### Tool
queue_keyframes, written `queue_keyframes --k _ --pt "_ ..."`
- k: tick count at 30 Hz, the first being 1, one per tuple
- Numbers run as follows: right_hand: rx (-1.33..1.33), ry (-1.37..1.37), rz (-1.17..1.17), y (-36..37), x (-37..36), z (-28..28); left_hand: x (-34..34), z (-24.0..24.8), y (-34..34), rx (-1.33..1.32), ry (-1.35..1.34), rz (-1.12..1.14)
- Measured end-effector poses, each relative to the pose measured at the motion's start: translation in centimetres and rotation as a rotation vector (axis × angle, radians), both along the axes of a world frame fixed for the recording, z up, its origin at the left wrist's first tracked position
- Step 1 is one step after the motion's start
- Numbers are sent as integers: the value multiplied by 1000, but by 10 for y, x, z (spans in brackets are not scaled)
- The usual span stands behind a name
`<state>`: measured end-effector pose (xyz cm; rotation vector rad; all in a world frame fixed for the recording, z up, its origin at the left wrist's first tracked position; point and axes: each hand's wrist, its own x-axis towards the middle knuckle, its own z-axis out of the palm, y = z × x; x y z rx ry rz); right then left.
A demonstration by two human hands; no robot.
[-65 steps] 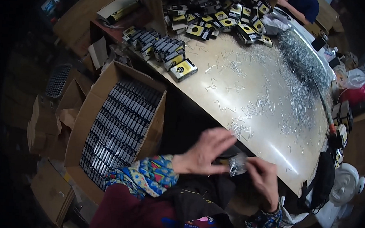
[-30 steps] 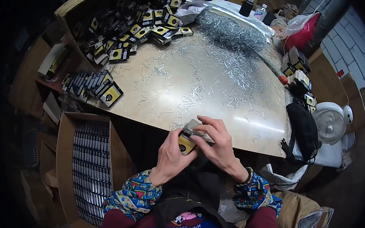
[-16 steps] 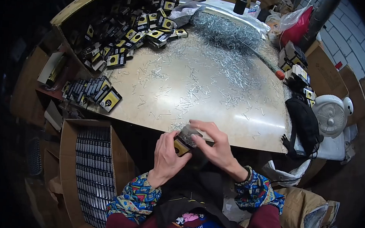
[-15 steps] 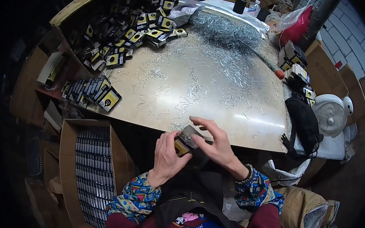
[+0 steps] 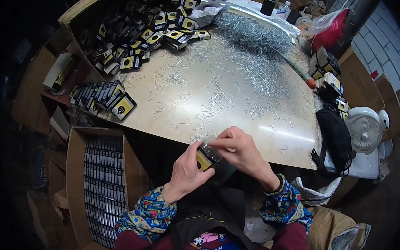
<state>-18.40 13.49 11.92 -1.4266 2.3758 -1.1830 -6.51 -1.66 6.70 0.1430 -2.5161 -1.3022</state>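
Your left grip (image 5: 189, 172) is closed around a small black-and-yellow packet (image 5: 204, 158); your right grip (image 5: 239, 150) pinches its clear top, just over the counter (image 5: 237, 104) edge.

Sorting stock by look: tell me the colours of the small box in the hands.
Black with a yellow panel, the small box, clearest in the head view.

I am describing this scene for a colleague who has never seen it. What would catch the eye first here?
Probably the table, strewn with small silvery metal pieces that rise to a heap at its far edge. Next, the left hand and right hand meet on one small black and yellow box at the near edge. Many similar boxes lie far left, and a carton beside the person is packed with rows.
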Motion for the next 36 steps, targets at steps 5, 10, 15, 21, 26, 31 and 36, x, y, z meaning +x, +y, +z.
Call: queue_keyframes --k 5,10,15,21,26,31,36 --pt "54 -40 44 -2 2 15 -3 -2 -4 -219 154 -37" --pt "126 41 7 -3 2 8 -1 -1 -4 -54 82 6" --pt "-188 -295 -10 0 0 0 -4 0 -3 210 -57 108" --pt "-10 -645 -27 5 10 -2 -4 -10 -6 332 50 107" --pt "-157 -676 -192 2 12 3 -5 3 -5 386 -56 97" --pt "-171 -332 -201 -5 12 13 -4 -5 -4 85 32 106" --pt "80 101 123 -11 9 11 -6 -7 2 -123 107 68"
